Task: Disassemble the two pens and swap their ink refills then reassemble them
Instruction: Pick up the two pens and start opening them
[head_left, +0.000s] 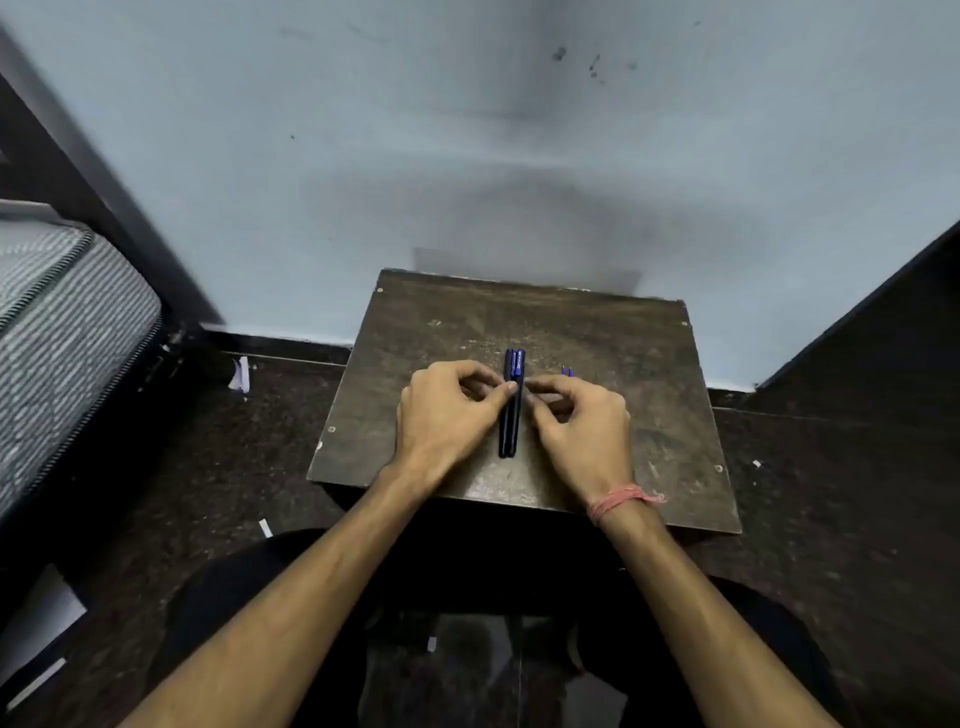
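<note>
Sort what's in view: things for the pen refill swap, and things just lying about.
For the job:
two pens, side by side on the table
small blue pieces beside them
left hand, right hand

Lying about:
mattress
paper scraps on the floor

The scene is being viewed by a single head-worn, wide-angle camera, angled forward and steeply downward. A small wooden table (613, 364) against a wall (467, 130) is being framed centrally, at arm's reach.

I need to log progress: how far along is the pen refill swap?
Nothing looks taken apart yet: two dark blue pens lie whole, side by side on the brown wooden table. The left hand and right hand pinch them at the middle. Disassembly, swap and reassembly remain.
</note>
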